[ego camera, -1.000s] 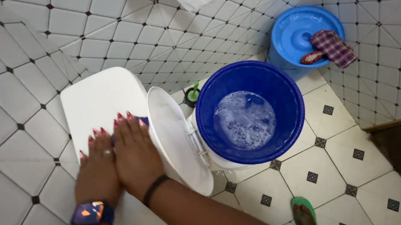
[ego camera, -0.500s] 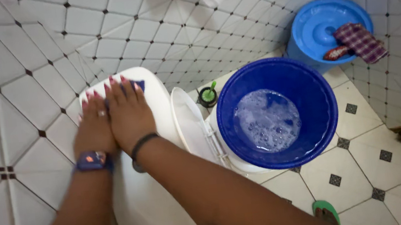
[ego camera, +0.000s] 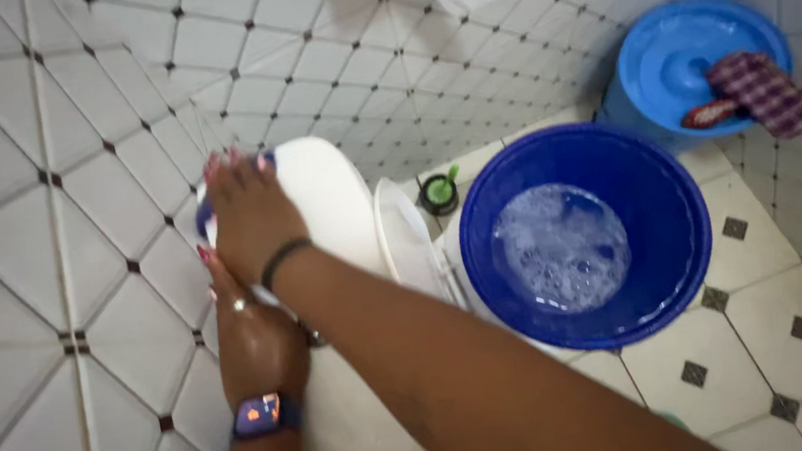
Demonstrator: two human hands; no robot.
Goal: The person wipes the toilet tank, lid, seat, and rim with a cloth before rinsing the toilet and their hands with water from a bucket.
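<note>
My right hand (ego camera: 247,213), with a black band at the wrist, presses flat on a blue cloth (ego camera: 205,218) at the far left corner of the white toilet tank lid (ego camera: 328,199). Only small edges of the cloth show around the fingers. My left hand (ego camera: 253,341), with a ring and a wrist watch, lies nearer to me on the tank lid by the tiled wall, holding nothing. My right forearm crosses over the tank.
The raised white toilet lid (ego camera: 404,235) stands beside a dark blue bucket (ego camera: 684,213) of soapy water on the bowl. Behind are a green-capped bottle (ego camera: 439,191) and a light blue lidded bin (ego camera: 673,53) carrying a checked cloth (ego camera: 764,91). Tiled walls close in on the left and back.
My right hand has slid the cloth farther along the tank lid to its far corner. My left hand has drawn back toward me, apart from the right.
</note>
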